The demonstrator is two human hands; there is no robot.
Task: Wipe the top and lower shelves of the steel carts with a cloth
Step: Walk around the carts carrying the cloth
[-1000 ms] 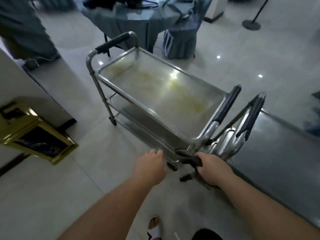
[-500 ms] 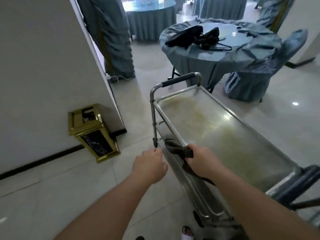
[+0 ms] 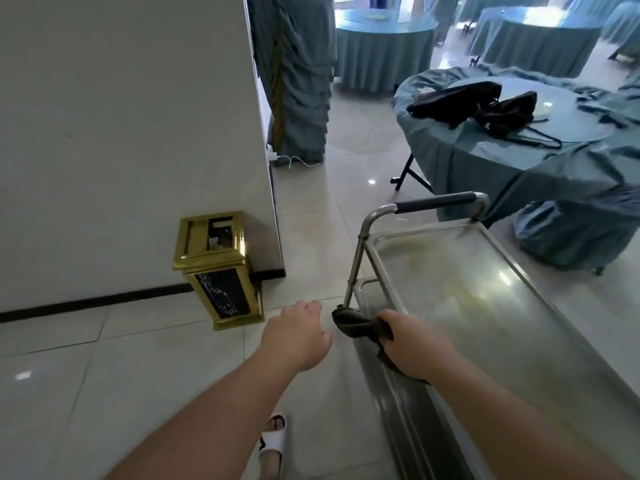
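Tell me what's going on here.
A person stands beside a steel cart. Their right hand grips a dark crumpled cloth at the near edge of the cart's top shelf, which shows yellowish streaks. The left hand hangs loosely curled over the floor, holding nothing.

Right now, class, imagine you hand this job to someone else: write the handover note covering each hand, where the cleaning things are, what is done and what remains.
Right hand: grips the dark grey crumpled cloth at the near left rim of the steel cart.
Left hand: holds nothing, loosely curled above the floor beside the cart.
Steel cart's top shelf: yellowish smears show across it, so it looks unwiped.
Lower shelf: only a corner shows; state unclear.
Left: wipe the top shelf, then the lower one.
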